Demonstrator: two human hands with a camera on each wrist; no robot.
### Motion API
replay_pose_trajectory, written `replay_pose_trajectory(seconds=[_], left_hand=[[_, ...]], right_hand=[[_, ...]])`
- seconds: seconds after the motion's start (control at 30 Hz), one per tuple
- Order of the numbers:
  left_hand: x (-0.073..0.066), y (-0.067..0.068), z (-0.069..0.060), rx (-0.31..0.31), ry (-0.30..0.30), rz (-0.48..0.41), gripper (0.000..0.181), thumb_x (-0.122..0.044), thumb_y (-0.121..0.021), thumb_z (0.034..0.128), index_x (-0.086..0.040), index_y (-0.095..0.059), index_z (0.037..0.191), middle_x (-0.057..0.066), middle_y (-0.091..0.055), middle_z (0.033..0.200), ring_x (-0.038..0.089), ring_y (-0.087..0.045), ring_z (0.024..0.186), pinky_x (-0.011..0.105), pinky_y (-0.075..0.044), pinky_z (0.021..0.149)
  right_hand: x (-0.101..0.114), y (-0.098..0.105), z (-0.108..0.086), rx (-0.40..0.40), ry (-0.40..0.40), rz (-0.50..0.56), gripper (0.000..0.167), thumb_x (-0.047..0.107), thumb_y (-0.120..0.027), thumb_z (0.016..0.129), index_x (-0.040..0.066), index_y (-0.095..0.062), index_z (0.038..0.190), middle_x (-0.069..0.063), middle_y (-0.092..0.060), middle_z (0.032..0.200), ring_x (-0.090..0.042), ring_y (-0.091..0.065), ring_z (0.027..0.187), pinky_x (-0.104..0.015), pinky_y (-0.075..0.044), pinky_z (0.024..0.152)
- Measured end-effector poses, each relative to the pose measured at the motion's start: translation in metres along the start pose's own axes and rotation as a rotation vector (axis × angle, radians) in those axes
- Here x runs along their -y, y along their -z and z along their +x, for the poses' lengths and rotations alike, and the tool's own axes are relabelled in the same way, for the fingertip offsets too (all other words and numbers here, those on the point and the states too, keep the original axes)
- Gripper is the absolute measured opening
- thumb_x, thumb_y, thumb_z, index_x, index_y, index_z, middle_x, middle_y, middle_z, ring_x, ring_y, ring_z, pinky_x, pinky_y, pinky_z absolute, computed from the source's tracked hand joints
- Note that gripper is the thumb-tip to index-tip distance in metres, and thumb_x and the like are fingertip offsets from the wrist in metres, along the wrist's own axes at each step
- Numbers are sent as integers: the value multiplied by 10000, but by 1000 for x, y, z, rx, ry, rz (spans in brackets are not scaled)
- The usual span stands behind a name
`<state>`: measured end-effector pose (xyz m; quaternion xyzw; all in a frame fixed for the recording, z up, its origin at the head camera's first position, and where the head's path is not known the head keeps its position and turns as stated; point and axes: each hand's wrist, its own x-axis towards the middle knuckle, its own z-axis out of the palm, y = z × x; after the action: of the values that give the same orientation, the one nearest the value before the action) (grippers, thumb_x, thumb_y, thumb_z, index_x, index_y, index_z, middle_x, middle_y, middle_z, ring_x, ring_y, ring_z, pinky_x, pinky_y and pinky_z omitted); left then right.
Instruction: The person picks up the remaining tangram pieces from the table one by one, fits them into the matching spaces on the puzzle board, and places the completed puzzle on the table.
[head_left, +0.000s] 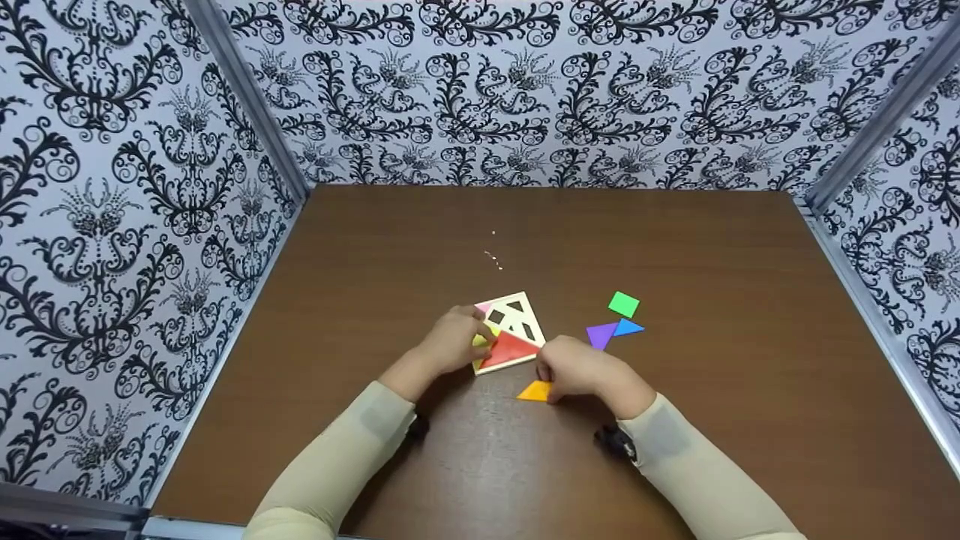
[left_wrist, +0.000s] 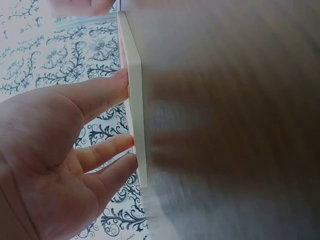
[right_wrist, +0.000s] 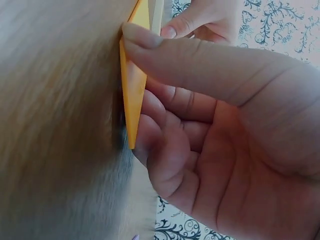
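A pale tangram puzzle board (head_left: 532, 318) lies on the brown table, with a large red triangle (head_left: 510, 349) and a yellow piece (head_left: 478, 341) set in it. Part of a pink piece (head_left: 484, 307) shows at its far left corner. My left hand (head_left: 454, 339) rests its spread thumb and fingers on the board's left side, covering part of the yellow piece. Just off the near right corner, my right hand (head_left: 577, 365) pinches an orange tangram piece (right_wrist: 132, 95) between thumb and fingers. In the head view the hand hides part of that piece's outline.
Right of the board lie a green square (head_left: 624, 304), a purple triangle (head_left: 600, 334) and a blue triangle (head_left: 628, 328); the last two touch or nearly touch. Dark slots show in the board's far half. Small white specks (head_left: 495, 259) dot the table beyond it. Patterned walls enclose the table.
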<state>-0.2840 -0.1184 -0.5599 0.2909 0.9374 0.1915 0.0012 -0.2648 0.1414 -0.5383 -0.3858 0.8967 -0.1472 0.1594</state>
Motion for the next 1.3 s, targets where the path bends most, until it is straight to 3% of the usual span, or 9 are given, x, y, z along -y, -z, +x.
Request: replay_pose_trajectory(seconds=[0.3,0.6,0.9,1.0,1.13,1.3], left_hand=[[0,1,-1,-7,-13,-8,170,-193,-872,860,-113,-857,1008,77,-814,1061,331,-641,1236,489,-482,1092],[1,3,-1,10,28,0,176,-232,-866,876,-140,-861,1026,147,-748,1225,345,-631,1238,498,-499,1071],[2,1,0,22,37,3,177,-239,-873,876,-156,-863,1032,145,-747,1235,344,-631,1237,501,-497,1067],[2,0,0,11,22,-3,172,-231,-877,870,-149,-864,1021,165,-736,1226,361,-639,1205,501,-511,1036],[1,0,-1,9,5,-19,170,-219,-874,869,-136,-861,1017,186,-727,1214,378,-643,1181,510,-515,1022],[0,1,0,5,15,-19,170,-211,-875,866,-133,-859,1015,188,-718,1213,381,-642,1168,519,-513,1020]], right_hand=[[3,5,0,0,-20,73,233,71,-929,706,134,-706,685,110,-570,621,-74,-486,611,-239,-422,575],[-10,6,4,37,-6,214,149,13,-831,788,141,-755,777,86,-666,697,-47,-560,626,-212,-484,581],[-25,9,4,131,9,539,43,-6,-771,871,24,-740,871,-24,-718,733,-67,-637,599,-214,-560,591],[-30,10,3,77,-24,671,50,-19,-744,886,-50,-725,919,-29,-703,733,-87,-648,607,-219,-579,608],[-39,13,5,-58,-115,874,125,-50,-718,894,-147,-681,964,-16,-668,734,-105,-637,613,-218,-592,631],[-45,13,13,-172,-263,1045,94,-46,-695,921,-120,-682,978,-14,-660,792,-85,-620,624,-188,-585,635]])
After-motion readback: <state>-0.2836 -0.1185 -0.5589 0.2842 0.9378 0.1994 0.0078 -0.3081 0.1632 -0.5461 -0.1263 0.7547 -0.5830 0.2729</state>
